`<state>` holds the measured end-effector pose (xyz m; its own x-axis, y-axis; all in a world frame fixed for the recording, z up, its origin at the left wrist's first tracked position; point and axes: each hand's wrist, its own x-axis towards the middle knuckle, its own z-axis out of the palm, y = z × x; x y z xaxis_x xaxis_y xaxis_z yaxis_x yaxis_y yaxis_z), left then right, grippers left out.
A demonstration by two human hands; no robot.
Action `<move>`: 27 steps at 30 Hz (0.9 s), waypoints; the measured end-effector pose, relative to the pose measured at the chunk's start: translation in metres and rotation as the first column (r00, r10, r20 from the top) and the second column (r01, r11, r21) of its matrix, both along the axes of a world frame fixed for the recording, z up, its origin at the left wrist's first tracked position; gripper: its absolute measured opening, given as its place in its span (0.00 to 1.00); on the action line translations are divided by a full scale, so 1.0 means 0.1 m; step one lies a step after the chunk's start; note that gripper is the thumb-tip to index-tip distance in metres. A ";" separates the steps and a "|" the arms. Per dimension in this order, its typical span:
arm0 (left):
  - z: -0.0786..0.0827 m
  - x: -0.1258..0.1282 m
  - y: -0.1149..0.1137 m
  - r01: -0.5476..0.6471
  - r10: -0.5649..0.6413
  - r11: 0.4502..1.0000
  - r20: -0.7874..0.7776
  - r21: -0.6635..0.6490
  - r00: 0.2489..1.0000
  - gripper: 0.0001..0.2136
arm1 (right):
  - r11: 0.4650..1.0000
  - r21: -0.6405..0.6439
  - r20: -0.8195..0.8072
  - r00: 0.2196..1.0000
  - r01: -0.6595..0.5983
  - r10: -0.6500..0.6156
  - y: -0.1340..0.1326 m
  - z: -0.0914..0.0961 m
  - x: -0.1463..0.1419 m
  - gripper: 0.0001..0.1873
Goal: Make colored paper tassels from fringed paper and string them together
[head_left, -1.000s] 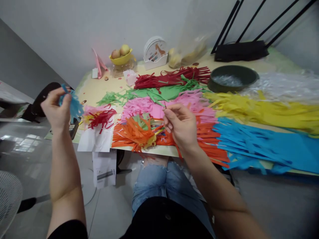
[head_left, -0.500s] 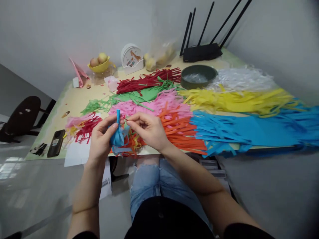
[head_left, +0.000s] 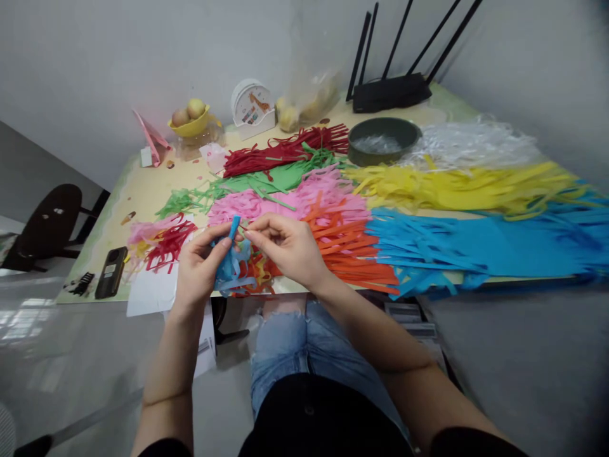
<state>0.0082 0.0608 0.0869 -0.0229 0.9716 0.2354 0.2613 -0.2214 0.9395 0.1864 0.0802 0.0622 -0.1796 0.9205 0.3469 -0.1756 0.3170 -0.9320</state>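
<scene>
My left hand (head_left: 197, 266) is closed, pinching a blue strip (head_left: 235, 227) between thumb and fingers, its end standing up above the thumb. Below it hang loose blue loops (head_left: 231, 270) that look like part of the same material. Close by on the right, my right hand (head_left: 292, 247) pinches a thin, dark reddish piece (head_left: 243, 226) against the blue strip; its kind is too small to make out. Under both hands, a mixed bunch of orange, yellow and blue strips (head_left: 261, 270) lies at the table edge, partly hidden.
Fringed sheets in orange (head_left: 352, 257), blue (head_left: 504, 244), yellow (head_left: 457, 187), pink (head_left: 328, 190), green (head_left: 285, 178) and red (head_left: 290, 151) cover the table. Behind stand a dark round tin (head_left: 354, 149) and a router (head_left: 390, 94). A phone (head_left: 111, 273) lies left.
My left hand and the blue strip have shifted slightly right, and the strip's upper end leans more to the right. The right hand keeps its pinch beside it. The view has moved slightly.
</scene>
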 end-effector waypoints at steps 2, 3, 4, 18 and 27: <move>0.01 0.00 -0.02 0.034 -0.022 0.997 -0.152 0.075 0.988 0.13 | 0.997 -0.058 -0.037 0.998 -0.049 0.047 0.02 0.00 0.00 0.17; 0.02 0.00 -0.03 0.052 -0.024 0.992 -0.226 0.117 0.974 0.12 | 0.991 -0.093 -0.068 0.993 -0.097 0.091 0.04 -0.01 0.01 0.20; 0.03 0.00 -0.05 0.066 -0.018 0.985 -0.290 0.157 0.957 0.11 | 0.980 -0.126 -0.107 0.984 -0.156 0.143 0.05 -0.02 0.01 0.23; 0.08 -0.04 -0.09 0.095 -0.033 0.983 -0.361 0.156 0.932 0.09 | 0.921 -0.183 -0.226 0.926 -0.345 0.302 0.07 -0.08 0.01 0.29; -0.11 -0.01 -0.26 0.101 -0.012 0.983 -0.495 0.154 0.869 0.04 | 0.977 -0.189 -0.207 0.976 -0.102 0.062 0.05 -0.13 -0.01 0.16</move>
